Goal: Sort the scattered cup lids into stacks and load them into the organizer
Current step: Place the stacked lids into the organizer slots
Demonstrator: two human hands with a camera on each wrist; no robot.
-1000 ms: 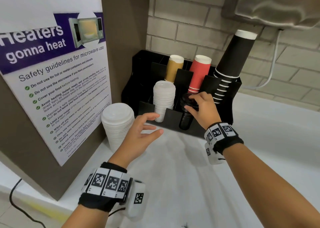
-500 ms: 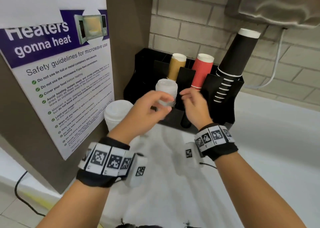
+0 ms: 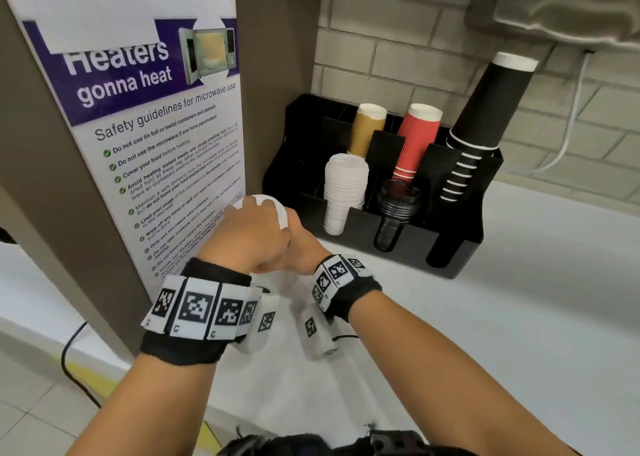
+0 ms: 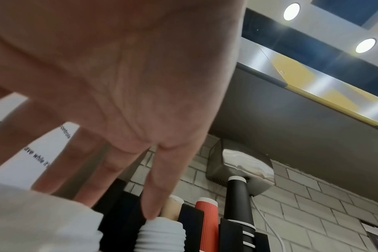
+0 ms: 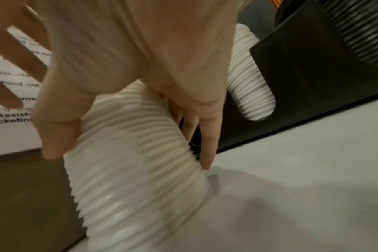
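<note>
Beside the microwave poster (image 3: 156, 137), on the white counter (image 3: 519, 317), both hands close on the loose stack of white lids (image 5: 132, 153) standing left of the black organizer (image 3: 460, 258). The left hand (image 3: 249, 237) lies flat over the stack's top, fingers straight; the right hand (image 5: 140, 56) wraps its side, thumb and fingers curled round the ribbed edges. Another white stack (image 3: 343, 192) and a stack of black lids (image 3: 394, 213) already sit in front compartments. This looks like the pickup of the last stack (no other loose lids are visible). Next, it probably wants lifting upright, kept squeezed together, into a free slot.
</note>
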